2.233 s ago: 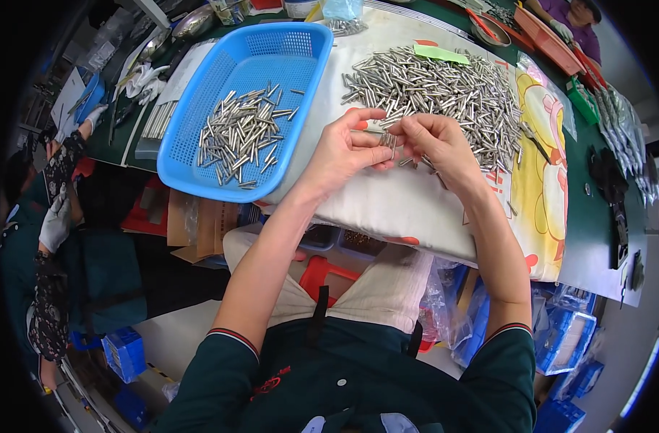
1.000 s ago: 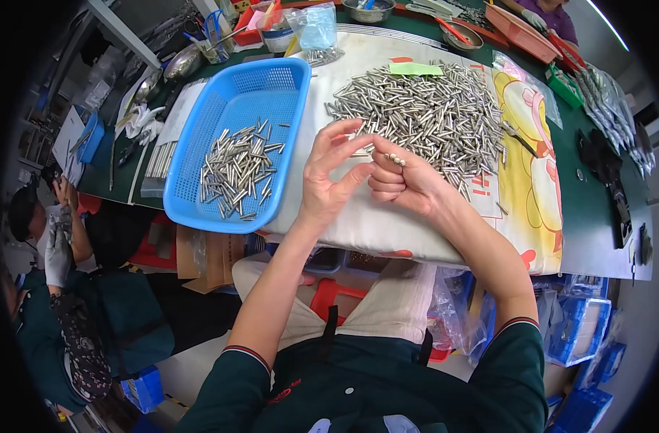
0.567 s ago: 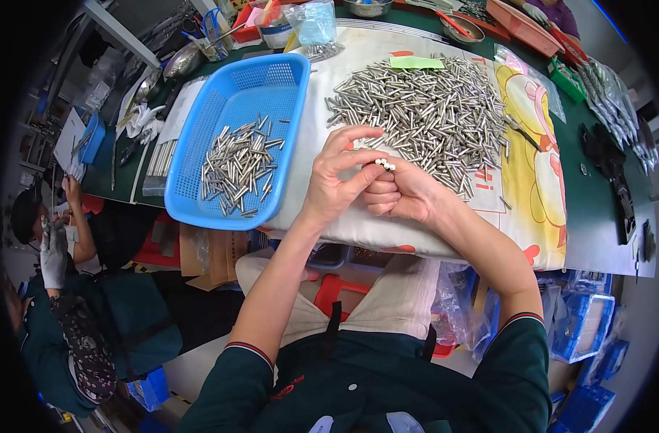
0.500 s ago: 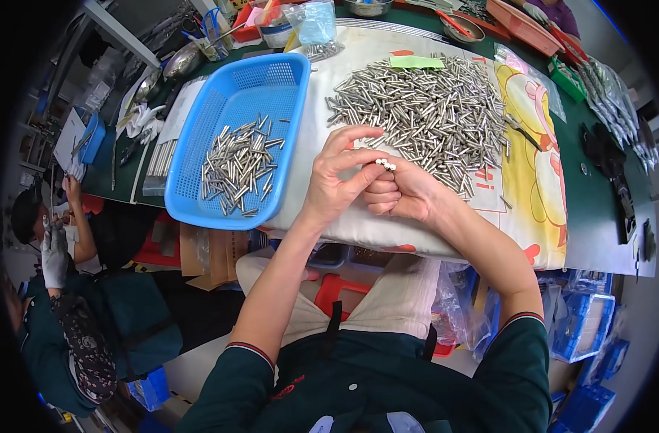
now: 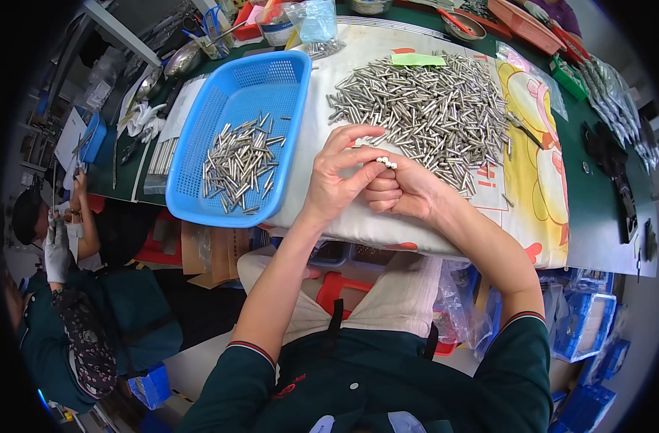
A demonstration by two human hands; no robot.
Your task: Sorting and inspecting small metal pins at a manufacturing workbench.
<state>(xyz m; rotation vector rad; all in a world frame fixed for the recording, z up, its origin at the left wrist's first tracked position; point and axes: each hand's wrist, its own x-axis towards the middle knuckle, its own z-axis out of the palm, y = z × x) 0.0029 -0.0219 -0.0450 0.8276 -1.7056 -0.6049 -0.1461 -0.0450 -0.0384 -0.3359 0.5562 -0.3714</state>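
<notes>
In blue basket [image 5: 279, 79]: loose metal pins [image 5: 239, 162]; hands [image 5: 373, 180] alongside.

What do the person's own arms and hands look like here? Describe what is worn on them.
Both forearms are bare. The left hand and right hand wear no gloves. The short dark green sleeves end above the elbows, each cuff edged with thin red and white stripes.

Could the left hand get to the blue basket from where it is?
Probably yes: the left hand is just right of the blue basket, with only bare white cloth between them.
</notes>
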